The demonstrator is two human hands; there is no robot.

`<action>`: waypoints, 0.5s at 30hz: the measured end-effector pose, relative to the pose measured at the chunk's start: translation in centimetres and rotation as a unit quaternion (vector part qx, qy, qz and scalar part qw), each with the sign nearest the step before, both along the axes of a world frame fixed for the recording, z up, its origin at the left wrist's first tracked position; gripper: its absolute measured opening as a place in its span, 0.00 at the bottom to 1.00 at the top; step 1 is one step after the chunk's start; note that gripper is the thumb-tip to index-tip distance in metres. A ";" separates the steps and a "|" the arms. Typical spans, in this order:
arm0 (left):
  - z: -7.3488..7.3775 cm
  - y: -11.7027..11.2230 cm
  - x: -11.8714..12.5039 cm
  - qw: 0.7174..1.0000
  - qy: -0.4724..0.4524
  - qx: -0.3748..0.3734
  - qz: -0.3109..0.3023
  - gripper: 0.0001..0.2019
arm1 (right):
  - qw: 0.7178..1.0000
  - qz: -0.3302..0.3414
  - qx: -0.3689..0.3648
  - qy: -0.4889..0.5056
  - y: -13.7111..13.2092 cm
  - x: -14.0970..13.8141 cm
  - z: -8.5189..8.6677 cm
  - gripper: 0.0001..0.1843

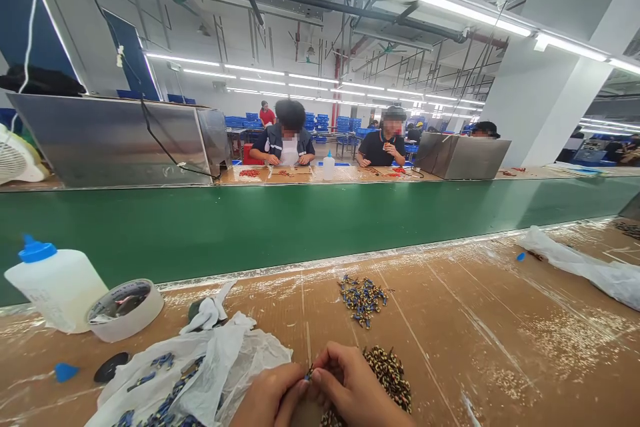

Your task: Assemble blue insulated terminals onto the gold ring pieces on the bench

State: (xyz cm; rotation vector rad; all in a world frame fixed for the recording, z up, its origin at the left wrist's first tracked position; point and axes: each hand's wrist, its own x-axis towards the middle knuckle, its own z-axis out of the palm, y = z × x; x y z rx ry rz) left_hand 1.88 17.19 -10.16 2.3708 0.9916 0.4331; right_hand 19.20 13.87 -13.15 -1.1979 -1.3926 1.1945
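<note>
One thin white bag (257, 347) lies crumpled and spread on my near surface (450, 347), just beside the L hand (267, 395), w/ a scatter of blue pcs (143, 381) in or on its folds; can't tell which from here. Behind it I've a wide, pale tape roll (150, 317) lying flat, its hollow holding some dark stuff, too unclear to ID. Just beside that, a squarish translucent bottle (63, 293), blue spout cap on, yellowish tint low down; can't read the fill level.

My fingers are narrow on both sides: the L hand and R hand (357, 387) meet fingertip to fingertip, pinching a small blue part (309, 373) btw them, approx. bottom centre of my view, above the surface. Most of its shape is hidden by the fingers.

Materials: surface is brown cardboard, matte, seamed, w/ pale flecks at R. Blue-and-brass pile (363, 300) sits loose beyond the hands; a denser brass-and-black pile (387, 373), stubby shiny bits, is just beside the R hand. Smooth black disc (111, 367), rounded, near the bag. Past the surface's far edge, a flat green belt (300, 220), faintly glossy, runs L to R.
</note>
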 end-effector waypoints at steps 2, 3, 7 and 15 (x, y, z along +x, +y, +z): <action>0.1 -0.1 0.0 1.000 -0.004 -0.006 0.004 0.18 | 1.000 -0.001 -0.001 -0.007 -0.1 0.0 -0.2 0.11; 0.1 -0.1 0.0 1.000 -0.005 -0.010 0.006 0.18 | 1.000 -0.001 -0.001 -0.011 -0.1 0.1 -0.3 0.11; 0.2 -0.2 0.1 1.000 -0.003 -0.019 0.008 0.18 | 1.000 -0.007 0.002 -0.023 -0.1 0.1 -0.3 0.08; 0.2 -0.3 0.0 1.000 0.001 -0.013 0.012 0.17 | 1.000 -0.003 0.007 -0.016 -0.1 0.1 -0.3 0.06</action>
